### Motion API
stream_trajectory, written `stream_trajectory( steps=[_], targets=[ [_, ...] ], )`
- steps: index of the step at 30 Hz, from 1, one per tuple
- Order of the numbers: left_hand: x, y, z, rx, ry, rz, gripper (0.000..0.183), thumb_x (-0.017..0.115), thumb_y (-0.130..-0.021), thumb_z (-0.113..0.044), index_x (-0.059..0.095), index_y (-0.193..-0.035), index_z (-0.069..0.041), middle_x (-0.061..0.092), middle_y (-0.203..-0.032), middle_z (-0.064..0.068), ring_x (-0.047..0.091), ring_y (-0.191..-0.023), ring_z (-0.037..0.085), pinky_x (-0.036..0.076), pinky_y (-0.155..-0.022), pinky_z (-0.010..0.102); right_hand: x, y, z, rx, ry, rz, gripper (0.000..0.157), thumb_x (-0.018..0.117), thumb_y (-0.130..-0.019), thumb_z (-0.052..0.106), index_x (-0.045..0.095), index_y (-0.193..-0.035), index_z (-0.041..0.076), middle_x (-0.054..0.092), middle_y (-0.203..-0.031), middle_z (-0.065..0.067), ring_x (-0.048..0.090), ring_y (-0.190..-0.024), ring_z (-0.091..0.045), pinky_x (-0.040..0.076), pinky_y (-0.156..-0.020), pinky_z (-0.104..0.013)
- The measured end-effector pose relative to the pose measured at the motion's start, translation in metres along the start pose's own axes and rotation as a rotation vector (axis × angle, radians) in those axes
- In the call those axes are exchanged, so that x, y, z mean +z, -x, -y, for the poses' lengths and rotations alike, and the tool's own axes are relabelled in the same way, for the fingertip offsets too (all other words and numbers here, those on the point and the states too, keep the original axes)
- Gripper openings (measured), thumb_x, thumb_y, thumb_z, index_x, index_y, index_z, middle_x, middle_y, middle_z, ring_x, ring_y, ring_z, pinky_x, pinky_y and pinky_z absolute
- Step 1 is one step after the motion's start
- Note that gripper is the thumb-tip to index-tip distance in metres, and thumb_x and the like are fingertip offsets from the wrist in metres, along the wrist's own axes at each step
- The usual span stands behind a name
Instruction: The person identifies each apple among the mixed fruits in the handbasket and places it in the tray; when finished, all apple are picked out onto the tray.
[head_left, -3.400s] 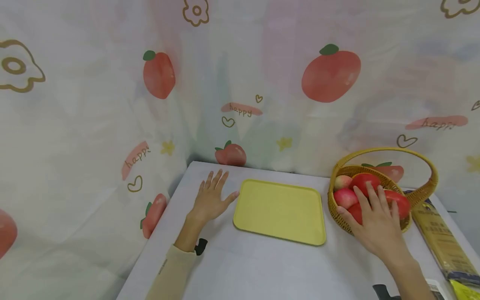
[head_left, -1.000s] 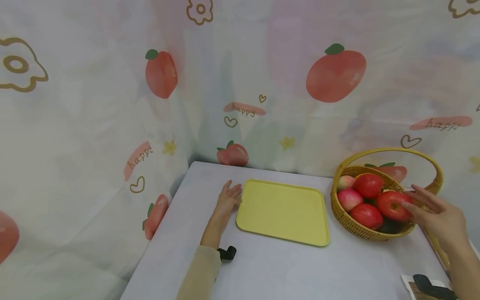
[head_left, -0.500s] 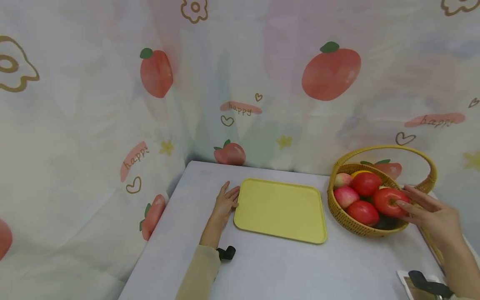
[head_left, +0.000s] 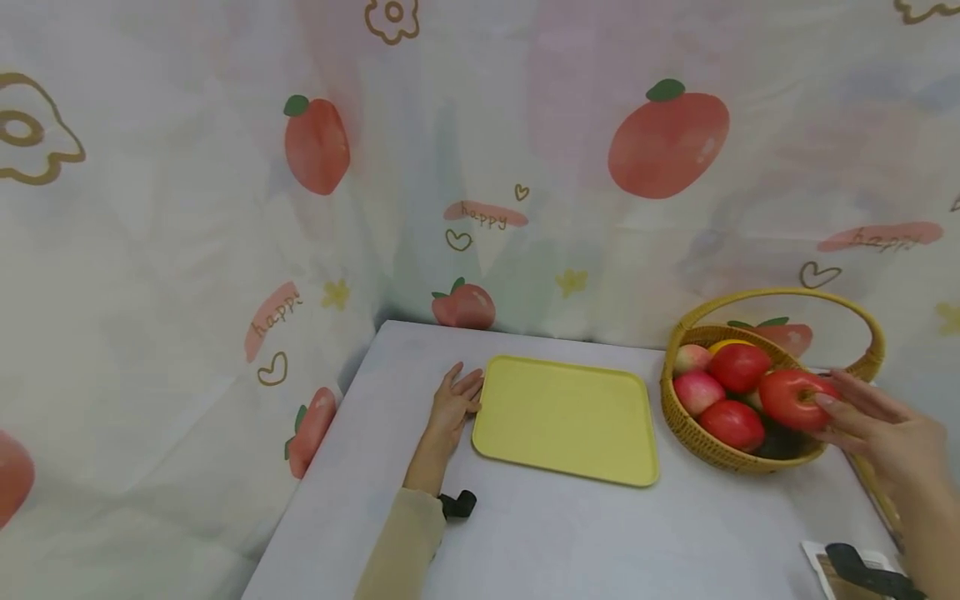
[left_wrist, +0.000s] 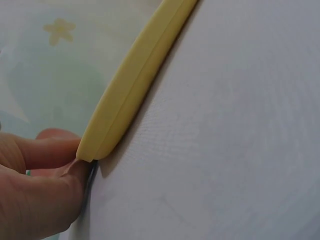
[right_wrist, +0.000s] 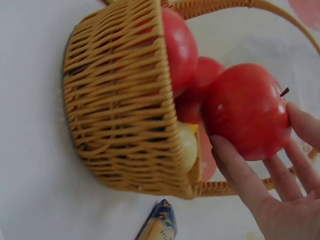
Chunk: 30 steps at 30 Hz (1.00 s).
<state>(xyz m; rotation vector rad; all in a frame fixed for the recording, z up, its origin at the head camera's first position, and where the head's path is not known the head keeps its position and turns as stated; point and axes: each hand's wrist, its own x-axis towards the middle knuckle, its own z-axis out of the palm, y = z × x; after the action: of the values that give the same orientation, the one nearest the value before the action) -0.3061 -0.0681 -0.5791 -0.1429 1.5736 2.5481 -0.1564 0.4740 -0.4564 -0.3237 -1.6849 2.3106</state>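
Observation:
My right hand grips a large red apple with thumb and fingers at the right side of the wicker basket. In the right wrist view, this apple is tilted with its dark stem toward the thumb, just outside the basket's rim. Inside the basket lie other red and pink fruits, a partly hidden yellow one and a dark one low down. My left hand touches the left edge of a yellow tray. In the left wrist view, its fingertips meet the tray's rim.
The basket's arched handle rises over the fruit. Beyond the basket, the right wrist view shows a packet with a blue end. A flat card-like item lies at the lower right of the white table. A printed curtain hangs behind.
My right hand has gone from lying over the fruit to gripping the red apple, which has shifted slightly right. My left hand has moved right to the tray's edge and turned.

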Motion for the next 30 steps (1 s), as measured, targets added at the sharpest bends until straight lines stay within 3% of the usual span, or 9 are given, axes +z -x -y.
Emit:
stream_trajectory(
  steps=[5, 12, 18, 22, 30],
  targets=[
    [0.0, -0.001, 0.001, 0.0, 0.018, -0.008, 0.103, 0.041, -0.074, 0.041, 0.024, -0.164, -0.005, 0.049, -0.153, 0.029, 0.048, -0.143, 0.04, 0.044, -0.116, 0.043, 0.011, 0.003, 0.01, 0.013, -0.012, 0.01, 0.047, 0.071, -0.092, -0.008, 0.076, -0.129, 0.02, 0.076, -0.106, 0.015, 0.077, -0.079, -0.009, 0.063, -0.057, -0.036],
    [0.0, -0.002, -0.001, 0.001, 0.007, 0.002, 0.101, 0.042, -0.075, 0.039, 0.025, -0.164, -0.005, 0.048, -0.153, 0.029, 0.047, -0.144, 0.039, 0.044, -0.116, 0.043, 0.033, 0.007, 0.018, 0.029, 0.076, 0.017, 0.055, 0.076, -0.092, 0.002, 0.068, -0.14, 0.027, 0.069, -0.106, 0.024, 0.074, -0.079, -0.004, 0.063, -0.059, -0.032],
    [0.001, 0.0, -0.003, -0.004, 0.013, 0.0, 0.101, 0.041, -0.075, 0.04, 0.025, -0.164, -0.004, 0.047, -0.154, 0.03, 0.046, -0.144, 0.04, 0.043, -0.117, 0.043, 0.054, 0.009, 0.024, 0.036, 0.027, 0.051, 0.051, 0.073, -0.094, 0.0, 0.069, -0.138, 0.025, 0.073, -0.109, 0.019, 0.075, -0.083, -0.006, 0.064, -0.061, -0.035],
    [0.002, 0.0, -0.004, -0.002, 0.0, 0.004, 0.098, 0.041, -0.075, 0.04, 0.026, -0.163, -0.002, 0.047, -0.154, 0.029, 0.046, -0.145, 0.04, 0.043, -0.117, 0.043, 0.069, 0.009, 0.027, 0.023, 0.079, 0.067, 0.052, 0.076, -0.093, 0.005, 0.067, -0.14, 0.025, 0.073, -0.108, 0.02, 0.075, -0.085, -0.003, 0.064, -0.061, -0.032],
    [0.001, 0.0, -0.003, -0.024, -0.005, -0.011, 0.095, 0.042, -0.076, 0.039, 0.03, -0.162, -0.001, 0.049, -0.153, 0.026, 0.048, -0.143, 0.038, 0.045, -0.116, 0.04, 0.096, 0.005, 0.03, 0.01, 0.068, 0.176, 0.038, 0.067, -0.098, 0.001, 0.072, -0.13, 0.022, 0.076, -0.109, 0.016, 0.076, -0.088, -0.006, 0.064, -0.061, -0.035]
  ],
)
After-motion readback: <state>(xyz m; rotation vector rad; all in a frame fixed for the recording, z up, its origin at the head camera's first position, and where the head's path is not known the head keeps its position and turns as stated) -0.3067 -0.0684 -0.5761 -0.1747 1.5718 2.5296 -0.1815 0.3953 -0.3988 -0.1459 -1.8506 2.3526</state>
